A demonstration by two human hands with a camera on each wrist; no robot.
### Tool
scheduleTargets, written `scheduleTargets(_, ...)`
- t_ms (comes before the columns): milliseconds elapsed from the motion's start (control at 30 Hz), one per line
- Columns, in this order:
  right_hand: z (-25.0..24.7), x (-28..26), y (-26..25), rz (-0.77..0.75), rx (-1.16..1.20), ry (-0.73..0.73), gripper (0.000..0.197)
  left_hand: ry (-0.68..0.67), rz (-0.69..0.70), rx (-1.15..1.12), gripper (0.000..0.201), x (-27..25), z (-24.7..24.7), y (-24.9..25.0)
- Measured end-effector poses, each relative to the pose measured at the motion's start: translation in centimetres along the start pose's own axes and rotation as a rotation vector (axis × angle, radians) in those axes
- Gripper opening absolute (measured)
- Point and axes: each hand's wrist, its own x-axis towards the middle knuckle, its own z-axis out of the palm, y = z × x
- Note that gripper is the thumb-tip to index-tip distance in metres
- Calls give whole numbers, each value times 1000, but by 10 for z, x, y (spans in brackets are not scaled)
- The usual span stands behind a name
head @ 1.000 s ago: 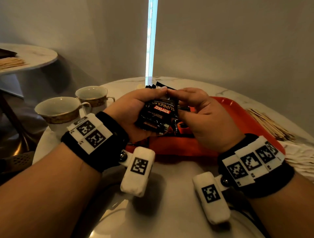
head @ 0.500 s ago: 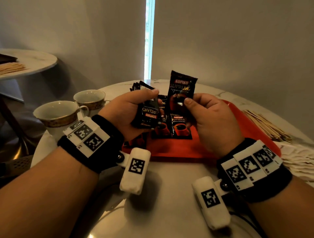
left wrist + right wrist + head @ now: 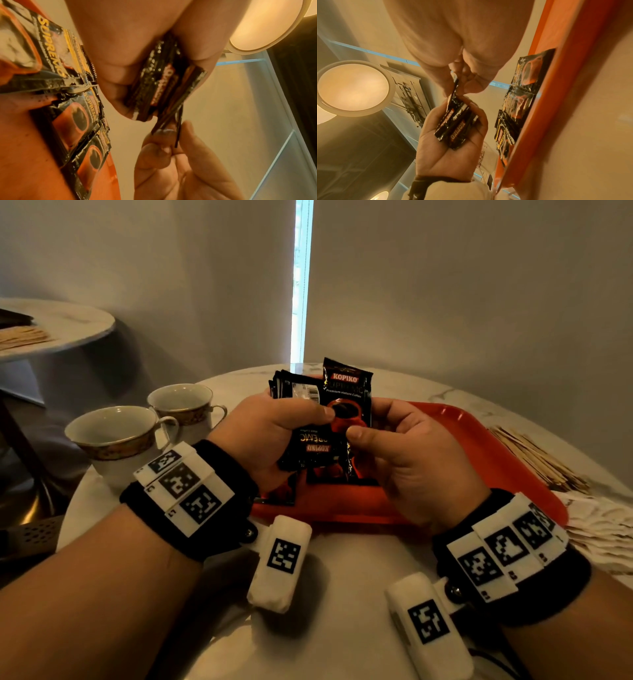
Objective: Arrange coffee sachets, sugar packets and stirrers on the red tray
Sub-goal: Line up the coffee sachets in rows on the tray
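The left hand (image 3: 270,429) grips a stack (image 3: 301,419) of black coffee sachets above the near left part of the red tray (image 3: 479,446). Its fingers curl round the stack and the thumb presses on the front. The right hand (image 3: 411,467) pinches one sachet (image 3: 347,398) between thumb and fingers. This sachet stands upright, just in front of the stack and touching it. More sachets (image 3: 82,129) lie flat in a row on the tray, under the hands. Stirrers (image 3: 534,460) lie on the table (image 3: 342,628) right of the tray, with sugar packets (image 3: 603,529) nearer. Two cups (image 3: 116,436) stand to the left.
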Motion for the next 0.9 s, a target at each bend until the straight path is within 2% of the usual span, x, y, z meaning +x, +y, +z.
scheduleTargets(100, 1, 1, 2, -24, 12, 35, 33, -20, -4, 10, 57, -2, 1, 1)
scheduleTargets(233, -2, 4, 3, -34, -22, 108, 36, -118, -23, 44, 52, -5, 5, 0)
scheduleTargets(400, -1, 2, 2, -17, -29, 87, 35, -47, -20, 68, 52, -3, 5, -1)
scheduleTargets(533, -5, -1, -4, -56, -137, 114, 20, -38, -74, 96, 59, -2, 4, -3)
scheduleTargets(733, -14, 9, -13, -110, 30, 216, 8, -111, -169, 202, 52, -7, 6, 0)
scheduleTargets(900, -20, 14, -9, -97, -210, 270, 13, -62, -187, 250, 65, -4, 6, -2)
